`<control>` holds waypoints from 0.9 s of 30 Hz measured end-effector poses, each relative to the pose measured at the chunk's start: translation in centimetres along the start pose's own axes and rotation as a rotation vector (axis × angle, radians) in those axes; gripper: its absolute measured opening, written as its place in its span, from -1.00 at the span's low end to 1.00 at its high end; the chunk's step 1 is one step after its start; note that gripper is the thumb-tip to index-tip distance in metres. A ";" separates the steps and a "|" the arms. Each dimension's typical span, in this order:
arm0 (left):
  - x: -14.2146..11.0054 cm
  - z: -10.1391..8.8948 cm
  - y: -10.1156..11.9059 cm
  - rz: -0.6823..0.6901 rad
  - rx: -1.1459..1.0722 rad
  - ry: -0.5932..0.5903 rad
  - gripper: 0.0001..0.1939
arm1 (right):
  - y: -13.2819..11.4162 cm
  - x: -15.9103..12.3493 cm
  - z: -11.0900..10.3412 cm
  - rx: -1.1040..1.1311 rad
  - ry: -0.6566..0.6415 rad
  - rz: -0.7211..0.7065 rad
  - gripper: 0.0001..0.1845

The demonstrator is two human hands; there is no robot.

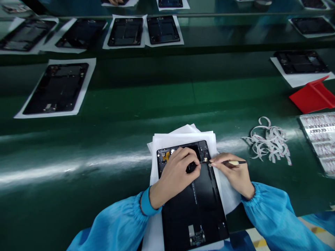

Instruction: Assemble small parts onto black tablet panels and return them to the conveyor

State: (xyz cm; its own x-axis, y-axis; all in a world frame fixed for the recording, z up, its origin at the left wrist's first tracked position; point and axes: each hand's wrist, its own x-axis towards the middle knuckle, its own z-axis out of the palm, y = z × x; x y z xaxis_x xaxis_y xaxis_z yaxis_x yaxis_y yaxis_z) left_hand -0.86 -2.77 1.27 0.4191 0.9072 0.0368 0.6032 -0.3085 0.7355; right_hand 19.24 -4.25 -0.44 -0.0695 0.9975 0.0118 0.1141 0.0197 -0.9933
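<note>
An opened black tablet (193,202) lies on white sheets in front of me, its inner boards and an orange flex cable showing near the top. My left hand (180,169) rests over its upper part, thumb and forefinger pinched together; whatever is between them is too small to make out. At the tablet's upper right edge, my right hand (231,170) grips a slim dark tool with a cream section (234,162), held almost level. Its thin tip points left towards my left fingertips. A small pale round piece (209,165) shows beside my right fingertips.
Curled white strips (272,139) lie in a heap to the right. Beyond them are a clear tray of small parts (321,139) and a red bin (314,96). More opened tablets (57,87) lie on white sheets across the green bench. At the top edge, another person's hand (116,2) partly shows.
</note>
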 end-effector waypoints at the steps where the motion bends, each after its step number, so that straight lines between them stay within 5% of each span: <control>1: 0.0 0.0 0.0 -0.003 -0.002 -0.001 -0.91 | 0.0 0.0 0.0 0.005 -0.001 -0.003 -0.92; 11: -0.1 -0.2 0.2 -0.011 0.001 -0.003 -0.90 | 0.1 0.2 0.1 0.047 -0.070 -0.008 -0.92; 27: 0.1 -0.1 0.2 -0.023 0.024 -0.019 -0.91 | 0.3 -0.5 -1.2 -0.025 0.013 -0.035 -0.91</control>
State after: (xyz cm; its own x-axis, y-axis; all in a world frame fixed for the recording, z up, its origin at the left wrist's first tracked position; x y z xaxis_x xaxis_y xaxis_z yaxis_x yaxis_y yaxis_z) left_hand -0.74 -2.73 1.45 0.4181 0.9084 0.0071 0.6289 -0.2951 0.7193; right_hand 20.45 -4.62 -0.56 -0.0607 0.9970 0.0481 0.1363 0.0560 -0.9891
